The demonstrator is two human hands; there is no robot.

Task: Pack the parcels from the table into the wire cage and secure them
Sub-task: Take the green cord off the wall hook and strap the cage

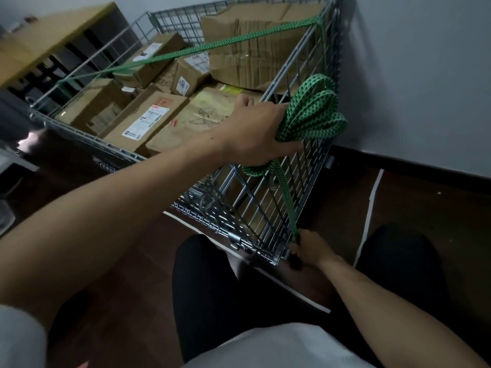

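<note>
While the green strap (186, 53) runs taut across the top of the wire cage (265, 213), from the left rim over to the far right corner, the spare length sits bunched in a coil (310, 112) at the near right corner; the left hand (255, 131) has its fingers wrapped round that coil, up by the top rail; one strand drops down the outside of the mesh to the right hand (309, 248), which is clenched round it low at the bottom corner. It looks a flat, flexible band, light, with no stiffness of its own; I'd judge it holds a line only under tension, so it wants a full fist close to the wire rather than a fingertip pinch, or it may slide through. Parcels (144, 120) lie packed inside, cardboard, probably firm enough to bear the strap across them; flattened cardboard (247, 49) leans at the far end. Outward now: a shelf unit (53, 35) to the left; a pale wall (411, 75) to the right; dark floor (425, 208) below.
</note>
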